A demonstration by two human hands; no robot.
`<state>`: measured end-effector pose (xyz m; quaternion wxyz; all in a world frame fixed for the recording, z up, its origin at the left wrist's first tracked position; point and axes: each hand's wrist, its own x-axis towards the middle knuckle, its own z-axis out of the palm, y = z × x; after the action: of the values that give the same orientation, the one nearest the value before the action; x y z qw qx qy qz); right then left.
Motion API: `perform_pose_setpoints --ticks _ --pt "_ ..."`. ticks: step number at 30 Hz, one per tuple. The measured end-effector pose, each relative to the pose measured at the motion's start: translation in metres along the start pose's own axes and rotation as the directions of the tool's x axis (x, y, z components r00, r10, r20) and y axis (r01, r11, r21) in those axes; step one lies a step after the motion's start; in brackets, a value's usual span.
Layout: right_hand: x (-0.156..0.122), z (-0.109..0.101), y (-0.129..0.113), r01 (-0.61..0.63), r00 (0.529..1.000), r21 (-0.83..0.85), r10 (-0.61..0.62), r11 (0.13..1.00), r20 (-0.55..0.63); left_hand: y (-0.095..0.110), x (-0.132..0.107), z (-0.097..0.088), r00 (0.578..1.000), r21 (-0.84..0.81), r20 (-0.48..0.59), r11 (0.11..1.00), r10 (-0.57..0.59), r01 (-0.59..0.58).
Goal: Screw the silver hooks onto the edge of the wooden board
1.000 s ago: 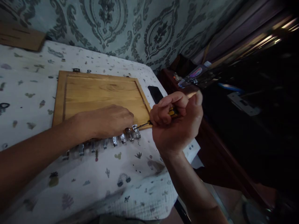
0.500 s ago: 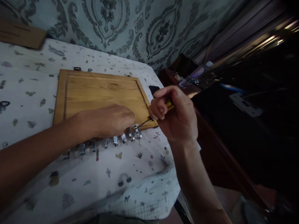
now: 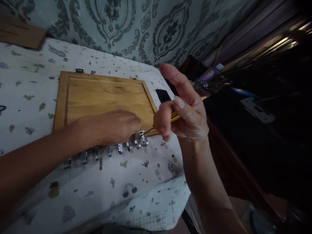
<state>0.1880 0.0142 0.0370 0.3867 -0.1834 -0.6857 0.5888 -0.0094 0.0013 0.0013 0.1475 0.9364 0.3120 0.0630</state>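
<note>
A framed wooden panel lies flat on a patterned cloth. Along its near edge runs a row of several shiny metal clips or hooks. My left hand rests on the panel by this edge, fingers curled down; the fingertips and whatever they grip are hidden. My right hand holds a screwdriver with a yellow-and-black handle, its index finger lifted away and other fingers bent around the handle. The thin shaft points left, its tip at the metal piece at the row's right end.
White cloth with small printed pictures covers the surface. A black flat object lies beyond the panel's right side. Cardboard sits at the far left, against a patterned wall. On the right is a dark surface with a metal plate.
My right hand has turned and opened its grip, the index finger now raised and spread from the handle. The screwdriver tip stays at the same metal piece. My left hand has hardly moved.
</note>
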Motion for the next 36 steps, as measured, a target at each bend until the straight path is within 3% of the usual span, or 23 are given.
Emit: perform_pose_setpoints --ticks 4,7,12,16,22,26,32,36 --pt "0.002 0.009 0.002 0.06 0.992 0.106 -0.048 0.993 -0.115 -0.001 0.002 0.0 0.998 -0.015 0.063 1.0 0.013 -0.012" --pt "0.004 0.013 0.002 0.07 0.976 0.075 -0.052 0.995 -0.213 -0.002 0.003 0.002 0.998 -0.018 0.068 1.0 0.017 -0.016" --pt "-0.002 0.023 0.004 0.093 0.891 -0.059 -0.109 0.994 -0.44 -0.002 0.001 0.002 0.998 -0.039 0.061 0.999 -0.002 0.004" --pt "-0.007 0.035 0.008 0.129 0.831 -0.099 -0.162 0.987 -0.533 0.0 0.002 0.0 0.996 -0.036 0.087 0.999 -0.012 0.015" --pt "-0.008 0.046 0.007 0.134 0.804 -0.139 -0.19 0.981 -0.564 0.0 0.003 -0.002 0.995 -0.023 0.102 1.0 -0.018 0.02" --pt "-0.008 0.042 0.005 0.134 0.794 -0.171 -0.209 0.976 -0.571 0.001 0.002 -0.002 0.995 -0.035 0.096 0.999 -0.02 0.023" --pt "-0.008 0.035 -0.012 0.213 0.736 -0.198 -0.291 0.957 -0.612 -0.006 0.002 0.003 0.998 -0.062 0.037 0.997 0.05 -0.048" --pt "-0.009 0.034 -0.013 0.22 0.75 -0.182 -0.285 0.958 -0.597 -0.008 0.002 0.004 0.997 -0.049 0.054 0.997 0.054 -0.051"
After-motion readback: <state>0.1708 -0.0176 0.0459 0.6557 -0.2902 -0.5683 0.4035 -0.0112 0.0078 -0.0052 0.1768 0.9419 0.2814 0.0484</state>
